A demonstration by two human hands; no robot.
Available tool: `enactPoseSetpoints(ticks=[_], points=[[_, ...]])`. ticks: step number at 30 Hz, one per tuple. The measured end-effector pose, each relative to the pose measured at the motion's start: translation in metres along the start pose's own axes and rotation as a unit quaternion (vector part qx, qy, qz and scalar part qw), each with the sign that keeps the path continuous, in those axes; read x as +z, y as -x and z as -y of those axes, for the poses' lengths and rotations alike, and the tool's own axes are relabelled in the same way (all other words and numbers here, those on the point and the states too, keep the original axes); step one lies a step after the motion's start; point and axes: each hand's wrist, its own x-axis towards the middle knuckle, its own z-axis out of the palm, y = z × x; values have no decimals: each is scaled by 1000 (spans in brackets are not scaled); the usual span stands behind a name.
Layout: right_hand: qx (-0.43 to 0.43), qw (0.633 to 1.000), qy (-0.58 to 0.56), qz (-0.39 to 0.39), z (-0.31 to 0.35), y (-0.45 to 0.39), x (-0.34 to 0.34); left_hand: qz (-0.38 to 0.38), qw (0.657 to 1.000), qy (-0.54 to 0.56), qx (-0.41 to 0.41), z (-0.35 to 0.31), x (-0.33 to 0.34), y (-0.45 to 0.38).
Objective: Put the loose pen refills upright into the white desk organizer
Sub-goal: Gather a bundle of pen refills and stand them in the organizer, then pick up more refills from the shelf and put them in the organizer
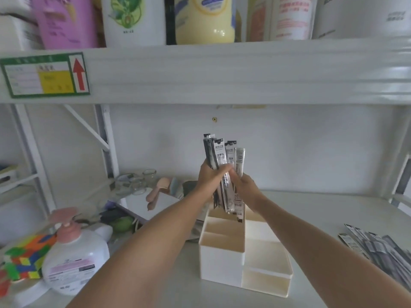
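Step in hand: bundle of packaged pen refills [224, 174] held upright at frame centre, lower ends just over the rear tall compartment of the white desk organizer [222, 261].
Left hand [211, 176]: was clamped around the bundle's middle.
Right hand [245, 187]: fingers pinched the bundle's right side.
Advice: square the lower ends together, lower vertically, release only once they are inside the walls.
Refills' look: narrow clear sleeves, black-and-white printed labels.
Remaining stock: loose refill pile [378, 247] lay at lower right of the shelf.
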Motion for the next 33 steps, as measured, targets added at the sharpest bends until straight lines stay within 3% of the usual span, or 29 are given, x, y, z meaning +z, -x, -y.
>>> enactPoseSetpoints(ticks=[7, 10, 13, 15, 20, 24, 28, 30, 33], points=[[-21, 996, 85, -20, -23, 2, 5, 22, 1000, 10, 6, 22, -7, 17], [-26, 976, 213, 42, -27, 8, 6, 39, 999, -3, -4, 31, -15, 25], [-52, 927, 344, 137, -30, 16, -5, 117, 992, -23, -42, 41, -19, 31], [-72, 901, 395, 162, -33, 19, -17, 161, 982, -33, -90, 42, -20, 30], [-7, 943, 271, 191, -33, 23, -46, 171, 977, -17, -122, 26, -18, 22], [-26, 962, 237, 135, -30, 34, -72, 171, 982, -65, -57, -3, -20, 10], [2, 974, 227, 0, -34, 46, -138, 80, 987, -138, 31, -48, -3, -13], [85, 949, 294, -70, -44, 52, -179, 82, 975, -190, 78, -73, 24, -16], [240, 881, 404, -52, -73, 78, -237, 186, 940, -270, 91, -93, 91, -2]])
